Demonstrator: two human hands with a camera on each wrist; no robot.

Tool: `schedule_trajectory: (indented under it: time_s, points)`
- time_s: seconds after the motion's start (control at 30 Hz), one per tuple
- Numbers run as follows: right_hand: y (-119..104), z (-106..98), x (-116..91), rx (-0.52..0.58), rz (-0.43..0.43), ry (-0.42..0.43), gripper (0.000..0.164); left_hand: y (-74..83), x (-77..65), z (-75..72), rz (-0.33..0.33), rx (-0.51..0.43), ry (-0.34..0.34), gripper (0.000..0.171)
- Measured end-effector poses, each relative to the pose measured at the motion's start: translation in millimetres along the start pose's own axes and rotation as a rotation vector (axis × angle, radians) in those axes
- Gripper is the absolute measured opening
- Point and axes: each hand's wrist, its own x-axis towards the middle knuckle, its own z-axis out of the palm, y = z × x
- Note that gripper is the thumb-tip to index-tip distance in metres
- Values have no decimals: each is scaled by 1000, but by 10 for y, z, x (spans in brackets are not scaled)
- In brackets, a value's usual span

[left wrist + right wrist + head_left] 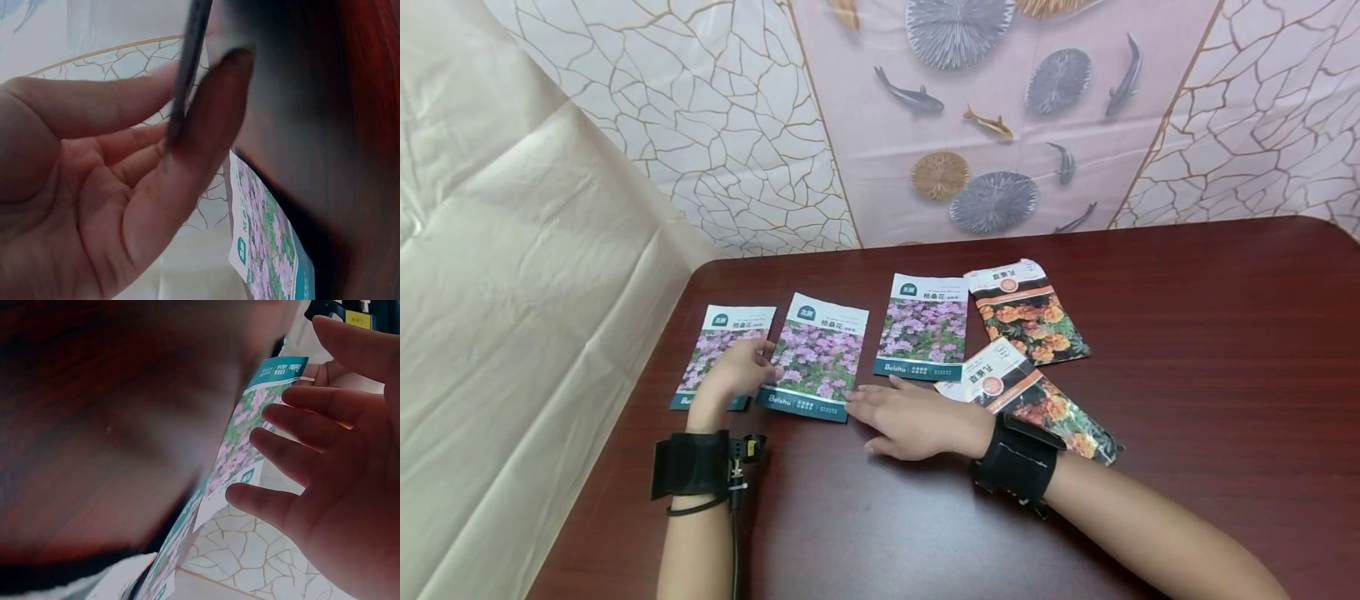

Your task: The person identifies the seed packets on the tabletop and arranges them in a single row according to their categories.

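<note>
Left on the desk [1210, 375], the middle pink-flower packet [820, 357] of 3 runs near-to-far; my left hand [735, 371] pinches its left edge, my right hand [917, 422], fingers spread, by its near right corner.

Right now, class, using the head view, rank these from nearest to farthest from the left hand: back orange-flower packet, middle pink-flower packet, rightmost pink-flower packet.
1. Middle pink-flower packet: immediately right of the left hand.
2. Rightmost pink-flower packet: farther right.
3. Back orange-flower packet: farthest right, toward the wall.
</note>
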Motion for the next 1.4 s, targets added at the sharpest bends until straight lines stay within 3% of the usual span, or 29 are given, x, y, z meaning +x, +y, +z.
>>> schedule_trajectory:
  time_s: [0.33,0.63,0.77,0.83,0.97,1.13,1.27,1.4]
  points:
    - [-39,45,37,-33,-52,-36,53,53,-25,40,-66,162,53,35]
    - [-44,87,57,-28,5,-94,55,85,-77,49,-86,179,66,26]
    - [-50,87,62,-19,19,-108,56,119,-107,31,-96,236,86,21]
    - [-52,85,64,-15,22,-109,56,144,-107,26,-68,292,87,21]
    - [-52,86,68,5,23,-111,56,204,-86,62,45,329,18,36]
    - [-58,83,75,-5,25,-119,57,258,-48,159,192,314,-151,52]
    - [-62,80,87,-23,24,-125,57,270,-29,215,232,319,-236,56]
    - [-60,84,90,-26,20,-125,56,276,-23,233,198,323,-251,56]
